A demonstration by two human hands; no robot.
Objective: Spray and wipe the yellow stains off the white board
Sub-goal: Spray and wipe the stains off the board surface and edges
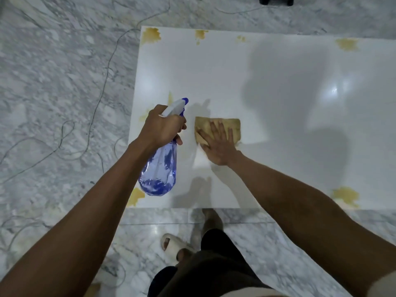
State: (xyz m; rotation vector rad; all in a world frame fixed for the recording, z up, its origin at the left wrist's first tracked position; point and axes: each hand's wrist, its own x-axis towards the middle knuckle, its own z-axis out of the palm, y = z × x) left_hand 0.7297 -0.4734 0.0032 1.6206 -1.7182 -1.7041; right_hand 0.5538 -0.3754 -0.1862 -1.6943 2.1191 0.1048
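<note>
The left hand [164, 127] grips a blue spray bottle [159, 168] over the board's [278, 86] left edge, while the right hand [218, 144] presses flat, fingers spread, on a tan cloth [232, 126] nearby (yellow stains [151, 35] dot the board's edges and corners).

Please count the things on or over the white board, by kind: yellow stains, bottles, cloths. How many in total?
Yellow stains: 8 visible
Spray bottle: 1, in the left hand
Cloth: 1, under the right hand
Total: 10
</note>
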